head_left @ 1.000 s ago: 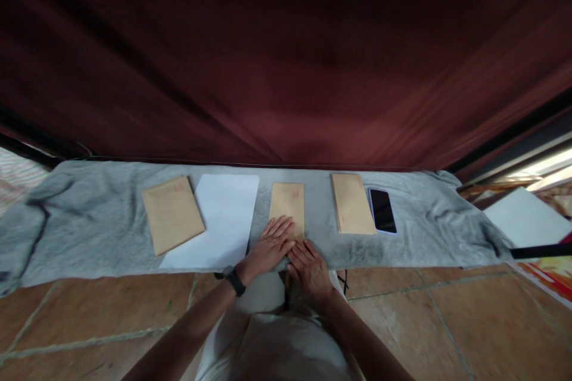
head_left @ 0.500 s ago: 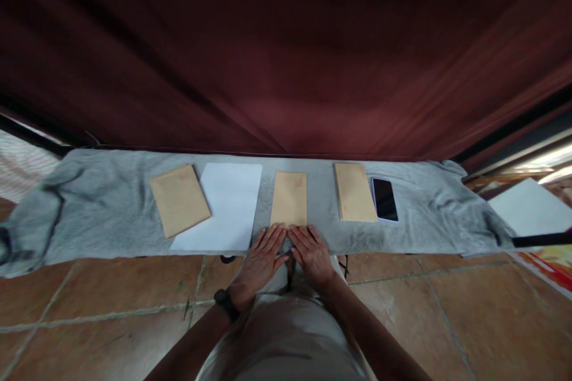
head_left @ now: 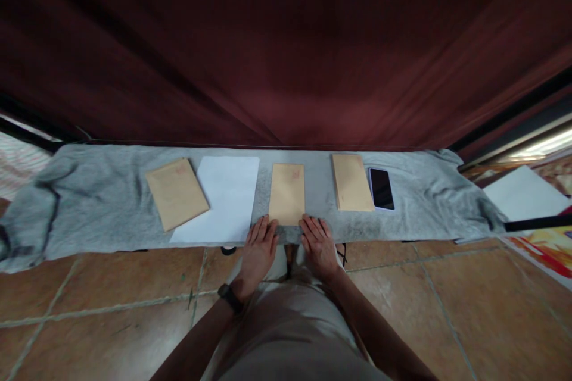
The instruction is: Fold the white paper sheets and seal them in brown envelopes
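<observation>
A brown paper envelope [head_left: 286,193] with a small red print at its upper right lies flat in front of me on the grey cloth [head_left: 424,196]. My left hand [head_left: 261,245] rests palm down at its lower left corner, fingers stretched out. At the lower right corner my right hand [head_left: 319,243] lies the same way, its fingertips on the cloth near the envelope's edge. Neither hand grips anything. Left of the envelope lies a white sheet of paper [head_left: 230,199], partly covered by a stack of brown envelopes [head_left: 177,193]. Another stack of brown envelopes [head_left: 352,183] sits to the right.
A smartphone [head_left: 381,189] with a dark screen touches or nearly touches the right stack. Behind the narrow cloth-covered surface hangs a dark red curtain [head_left: 286,83]. At the far right are a white sheet [head_left: 525,193] and a dark bar [head_left: 536,224]. Tiled floor [head_left: 134,286] lies below.
My hands have moved apart, from together on the envelope's lower edge out to its two lower corners. The view has shifted slightly; the envelopes and phone keep their places.
</observation>
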{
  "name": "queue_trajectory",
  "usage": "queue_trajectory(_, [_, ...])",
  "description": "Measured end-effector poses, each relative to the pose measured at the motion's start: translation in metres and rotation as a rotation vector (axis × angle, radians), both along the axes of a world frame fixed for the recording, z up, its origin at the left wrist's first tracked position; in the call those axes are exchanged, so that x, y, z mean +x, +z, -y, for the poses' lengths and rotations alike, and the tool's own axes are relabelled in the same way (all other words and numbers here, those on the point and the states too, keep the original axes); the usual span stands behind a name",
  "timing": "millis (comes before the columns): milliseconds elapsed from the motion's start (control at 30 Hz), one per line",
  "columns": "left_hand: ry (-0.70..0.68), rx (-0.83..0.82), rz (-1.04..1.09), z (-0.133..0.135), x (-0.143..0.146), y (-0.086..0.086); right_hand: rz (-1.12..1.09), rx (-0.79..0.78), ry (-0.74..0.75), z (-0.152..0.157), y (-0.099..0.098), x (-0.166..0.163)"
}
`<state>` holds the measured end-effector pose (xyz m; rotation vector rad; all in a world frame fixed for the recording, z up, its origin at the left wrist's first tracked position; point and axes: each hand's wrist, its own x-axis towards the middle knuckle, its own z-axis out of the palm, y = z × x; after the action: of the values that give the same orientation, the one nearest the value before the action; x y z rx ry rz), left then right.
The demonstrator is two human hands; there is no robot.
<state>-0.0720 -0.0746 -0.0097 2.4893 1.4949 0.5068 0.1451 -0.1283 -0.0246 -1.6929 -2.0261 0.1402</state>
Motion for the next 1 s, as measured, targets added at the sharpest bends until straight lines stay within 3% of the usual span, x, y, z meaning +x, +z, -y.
queue_trajectory(333, [0.283, -0.121, 0.345, -0.037, 0.022, 0.003, -0.014, -0.001, -0.022, 0.0, 0.002, -0.001])
queue_trajectory(467, [0.372, -0.352, 0.553, -0.048, 0.028, 0.008, -0.016, -0.007, -0.023, -0.002, 0.0, 0.0])
queue_trajectory(600, [0.38, -0.692, 0.83, -0.054, 0.034, 0.015, -0.032, -0.002, -0.029, -0.004, -0.002, 0.001])
queue_trajectory(700, [0.405, -0.86, 0.977, -0.051, 0.037, 0.019, -0.1, 0.001, -0.041, -0.004, -0.001, 0.001])
queue_trajectory(867, [0.358, -0.976, 1.168, -0.039, 0.039, 0.026, -0.46, -0.015, -0.198, -0.01, 0.004, -0.003])
queue_trajectory(1000, [0.318, -1.002, 1.259, -0.03, 0.042, 0.026, -1.131, -0.117, -0.343, -0.022, 0.013, -0.016])
